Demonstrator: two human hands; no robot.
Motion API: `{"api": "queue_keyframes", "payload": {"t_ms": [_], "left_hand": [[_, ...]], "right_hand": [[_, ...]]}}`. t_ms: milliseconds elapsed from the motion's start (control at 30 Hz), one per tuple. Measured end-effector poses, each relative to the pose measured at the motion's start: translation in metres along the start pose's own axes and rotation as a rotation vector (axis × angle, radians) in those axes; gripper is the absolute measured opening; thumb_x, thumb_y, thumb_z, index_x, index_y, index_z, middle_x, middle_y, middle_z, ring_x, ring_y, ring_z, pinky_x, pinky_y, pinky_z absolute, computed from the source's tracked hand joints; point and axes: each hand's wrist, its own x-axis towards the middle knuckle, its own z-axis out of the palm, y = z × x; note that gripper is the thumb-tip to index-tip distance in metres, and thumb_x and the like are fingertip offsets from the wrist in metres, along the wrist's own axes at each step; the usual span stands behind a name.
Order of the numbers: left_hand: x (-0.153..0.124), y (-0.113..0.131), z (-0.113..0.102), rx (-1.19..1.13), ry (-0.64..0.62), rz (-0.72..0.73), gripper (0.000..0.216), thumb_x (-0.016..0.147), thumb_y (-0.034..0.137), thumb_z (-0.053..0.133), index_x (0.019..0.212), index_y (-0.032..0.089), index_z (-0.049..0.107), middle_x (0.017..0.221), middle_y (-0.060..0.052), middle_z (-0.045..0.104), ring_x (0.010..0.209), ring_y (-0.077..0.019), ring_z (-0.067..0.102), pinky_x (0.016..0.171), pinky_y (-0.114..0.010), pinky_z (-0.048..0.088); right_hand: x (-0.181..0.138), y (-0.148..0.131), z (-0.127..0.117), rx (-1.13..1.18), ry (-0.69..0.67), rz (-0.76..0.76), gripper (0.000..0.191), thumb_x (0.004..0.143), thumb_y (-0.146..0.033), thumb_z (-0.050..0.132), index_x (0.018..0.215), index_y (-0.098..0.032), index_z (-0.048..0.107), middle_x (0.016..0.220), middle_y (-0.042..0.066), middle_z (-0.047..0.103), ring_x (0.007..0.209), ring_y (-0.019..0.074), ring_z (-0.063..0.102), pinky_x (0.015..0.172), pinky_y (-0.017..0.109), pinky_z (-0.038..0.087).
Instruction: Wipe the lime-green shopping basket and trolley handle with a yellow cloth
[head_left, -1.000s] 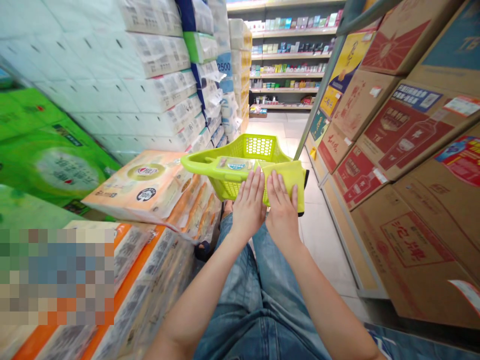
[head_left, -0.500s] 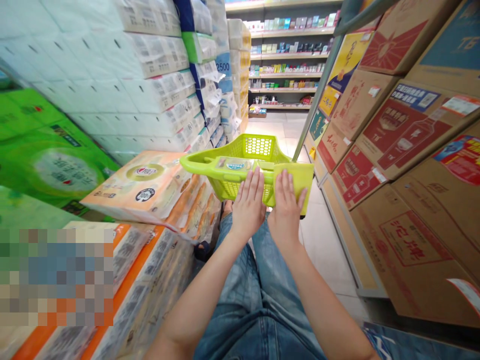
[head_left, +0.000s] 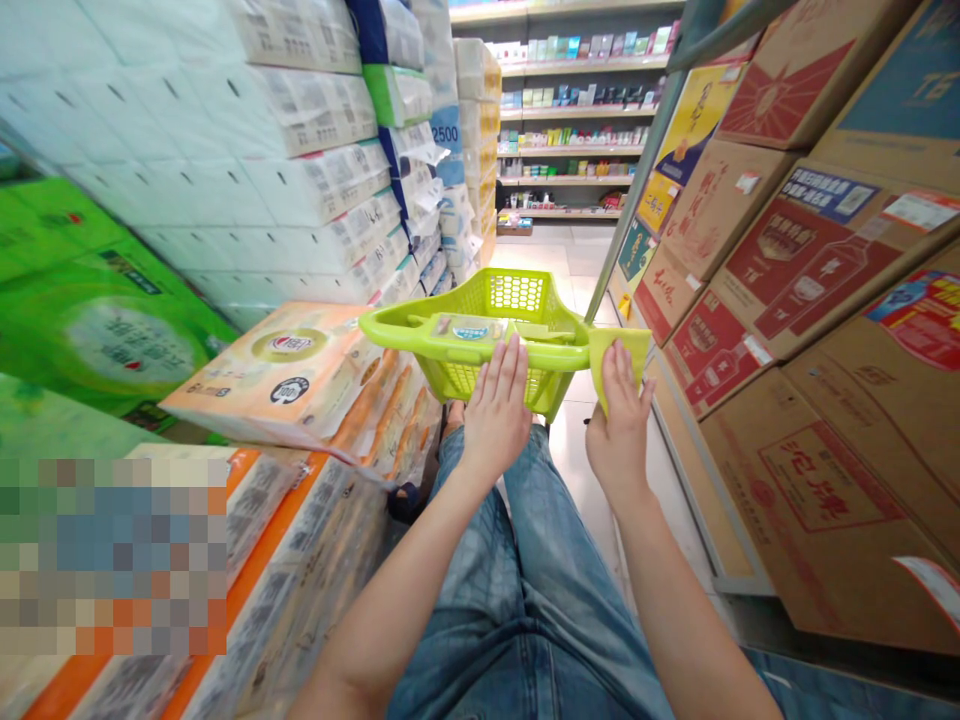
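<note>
A lime-green plastic basket (head_left: pixel 457 372) with perforated walls is in front of my legs in the head view. A label (head_left: pixel 469 328) sits on its near rim. My left hand (head_left: pixel 496 405) rests against that near rim, its fingers stretched out flat. My right hand (head_left: pixel 621 425) holds a yellow cloth (head_left: pixel 634 342) at the rim's right end, fingers laid along it. Part of the cloth sticks out past the basket, and the hand covers its lower part.
Wrapped paper packs (head_left: pixel 315 200) are stacked high on the left, with an orange-white pack (head_left: pixel 262 365) lower down. Cartons (head_left: pixel 810 270) fill the right side behind a grey metal post (head_left: pixel 626 215). Shelves of small goods (head_left: pixel 577 140) stand at the aisle's far end.
My right hand has slid to the right with the yellow cloth, uncovering the right part of the basket's near rim. My left hand and the basket have stayed in place.
</note>
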Motion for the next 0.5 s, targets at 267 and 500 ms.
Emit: {"api": "queue_keyframes", "payload": {"t_ms": [267,500], "left_hand": [[-0.001,-0.002,0.002,0.015,0.004,-0.001,0.076,0.086,0.014,0.041,0.156,0.006,0.011,0.164,-0.014,0.02,0.154,-0.0228,0.008,0.122,-0.044,0.025],[-0.001,-0.005,0.003,-0.006,0.011,0.011,0.071,0.089,0.014,0.038,0.155,0.008,0.015,0.163,-0.015,0.025,0.153,-0.0232,0.011,0.122,-0.045,0.026]], "right_hand": [[0.001,-0.045,0.017,0.043,-0.017,-0.005,0.081,0.079,-0.003,0.032,0.157,-0.019,0.019,0.16,0.012,0.031,0.151,0.02,0.021,0.121,0.058,0.01],[-0.005,-0.061,0.018,0.017,-0.139,-0.131,0.076,0.083,-0.004,0.033,0.156,-0.018,0.021,0.159,0.011,0.034,0.15,0.0182,0.023,0.122,0.056,0.009]]}}
